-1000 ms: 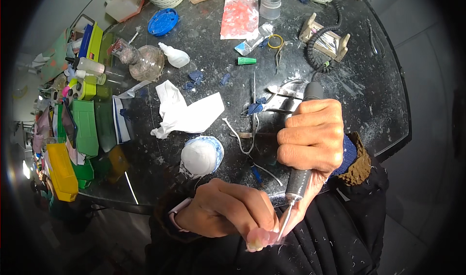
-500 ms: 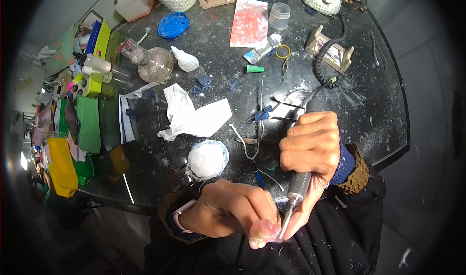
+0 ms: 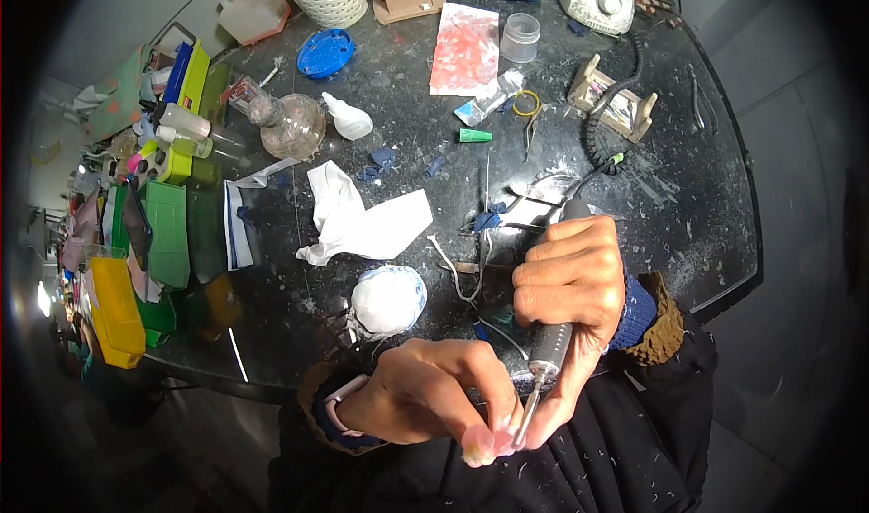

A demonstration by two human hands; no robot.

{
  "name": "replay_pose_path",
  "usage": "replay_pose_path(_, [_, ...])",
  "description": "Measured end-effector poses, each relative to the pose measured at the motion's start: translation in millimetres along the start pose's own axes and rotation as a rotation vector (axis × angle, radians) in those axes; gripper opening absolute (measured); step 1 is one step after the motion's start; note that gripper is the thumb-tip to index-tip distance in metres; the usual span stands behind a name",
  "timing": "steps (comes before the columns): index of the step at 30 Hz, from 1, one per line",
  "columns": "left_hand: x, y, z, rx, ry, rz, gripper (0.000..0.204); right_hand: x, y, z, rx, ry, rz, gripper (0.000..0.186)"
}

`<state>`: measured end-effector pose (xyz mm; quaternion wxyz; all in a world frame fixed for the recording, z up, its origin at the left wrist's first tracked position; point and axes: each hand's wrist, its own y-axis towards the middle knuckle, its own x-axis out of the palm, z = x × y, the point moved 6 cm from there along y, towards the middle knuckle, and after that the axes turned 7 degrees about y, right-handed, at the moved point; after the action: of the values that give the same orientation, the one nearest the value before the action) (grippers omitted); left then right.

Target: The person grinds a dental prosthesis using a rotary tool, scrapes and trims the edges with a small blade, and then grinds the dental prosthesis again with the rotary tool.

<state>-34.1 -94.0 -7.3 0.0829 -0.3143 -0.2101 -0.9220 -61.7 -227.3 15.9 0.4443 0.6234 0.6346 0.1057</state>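
Well, we have the pink piece (image 3: 480, 441) nearer to us than the white domed lump (image 3: 387, 303) and off to its right, in a narrow pinch between the fingers of our left hand (image 3: 416, 391). It looks light and stiff, thin enough, we'd judge, to chip or crack under a hard squeeze, and its glossy face could prove slippery; best we grip it by the end with the pale, tooth-like part, leaving clear the edge beside the metal tip (image 3: 527, 415). That tip belongs to the dark handpiece (image 3: 550, 343), a heavier, firmer thing by our reckoning, its textured barrel suiting a full wrap. And our right hand (image 3: 570, 273) gives it just that: right of the lump, knuckles up, fingers closed round the barrel, tool slanting down toward the piece, thumb stretched low alongside. Whether thumb and piece touch, we can't tell. Over on the other side, our left wrist sits just below the lump, back of the hand up, palm hidden, fingers curled down and inward.
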Motion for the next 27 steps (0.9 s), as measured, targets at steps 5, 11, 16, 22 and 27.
replay_pose_path(5, [2,4,-1,-0.007,0.031,0.011,0.006,-10,1,-12,0.009,-0.072,-0.052,0.068])
replay_pose_path(11, [-6,-5,1,-0.135,0.072,0.191,0.015,-8,4,-4,0.047,-0.164,-0.027,0.07])
replay_pose_path(16, [-5,2,2,-0.111,0.204,0.132,0.022,-15,7,-10,0.0,-0.238,-0.058,0.07])
replay_pose_path(22, [-9,-1,-1,-0.166,0.14,0.182,0.026,-10,2,-4,0.003,-0.239,-0.04,0.069])
replay_pose_path(27, [-3,0,-4,-0.165,0.052,0.161,0.01,-16,4,-7,-0.002,-0.261,-0.025,0.069])
